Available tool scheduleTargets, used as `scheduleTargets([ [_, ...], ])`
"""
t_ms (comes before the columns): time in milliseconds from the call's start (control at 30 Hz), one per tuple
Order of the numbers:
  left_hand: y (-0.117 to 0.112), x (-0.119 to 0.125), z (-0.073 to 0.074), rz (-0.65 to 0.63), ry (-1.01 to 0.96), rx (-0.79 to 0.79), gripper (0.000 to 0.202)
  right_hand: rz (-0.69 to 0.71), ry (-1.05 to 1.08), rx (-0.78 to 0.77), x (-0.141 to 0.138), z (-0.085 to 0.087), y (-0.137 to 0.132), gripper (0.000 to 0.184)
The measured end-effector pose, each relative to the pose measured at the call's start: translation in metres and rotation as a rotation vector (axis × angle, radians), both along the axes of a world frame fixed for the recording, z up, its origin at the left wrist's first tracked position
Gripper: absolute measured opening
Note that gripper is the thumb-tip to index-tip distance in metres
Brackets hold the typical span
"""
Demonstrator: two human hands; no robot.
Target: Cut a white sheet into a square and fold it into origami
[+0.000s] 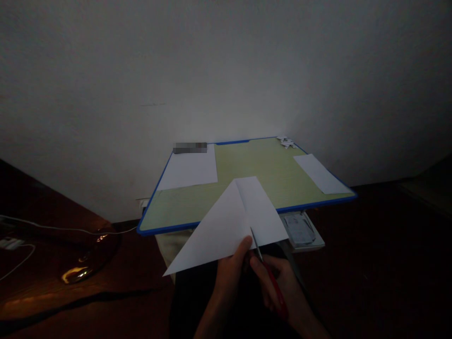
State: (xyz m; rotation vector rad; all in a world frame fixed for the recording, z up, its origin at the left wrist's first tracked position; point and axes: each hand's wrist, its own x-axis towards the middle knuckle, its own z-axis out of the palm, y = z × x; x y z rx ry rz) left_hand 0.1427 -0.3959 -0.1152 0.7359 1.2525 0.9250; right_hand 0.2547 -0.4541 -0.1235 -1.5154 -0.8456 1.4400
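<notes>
Over the near edge of the blue-rimmed table (247,162), a creased, sharp-cornered white paper sheet (212,230) is pinched by the left hand (231,266); the right hand (287,282) has fingers clamped round red-handled scissors (274,285).

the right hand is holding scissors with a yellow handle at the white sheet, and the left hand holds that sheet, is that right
Not quite: the scissors' handle is red, not yellow, as the head view shows. The rest stands: the right hand holds the scissors at the white sheet, and the left hand holds that sheet.
</notes>
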Motion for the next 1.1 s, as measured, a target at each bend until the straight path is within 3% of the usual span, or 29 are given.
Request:
scheduleTargets([
  [300, -0.003, 0.000, -0.002, -0.002, 0.020, 0.095, 0.051, -0.076, 0.003, -0.045, -0.002, -0.001, 0.002, 0.081],
  [633, -0.002, -0.001, -0.005, -0.053, 0.050, 0.068, 0.053, -0.079, 0.016, -0.040, -0.004, -0.008, 0.002, 0.077],
  [900, -0.003, -0.001, -0.002, -0.024, 0.015, 0.080, 0.052, -0.035, -0.045, -0.018, -0.002, 0.004, 0.000, 0.078],
  [1100, -0.003, 0.000, -0.002, -0.078, 0.083, 0.052, 0.055, -0.042, -0.022, -0.051, -0.002, 0.005, 0.001, 0.084],
])
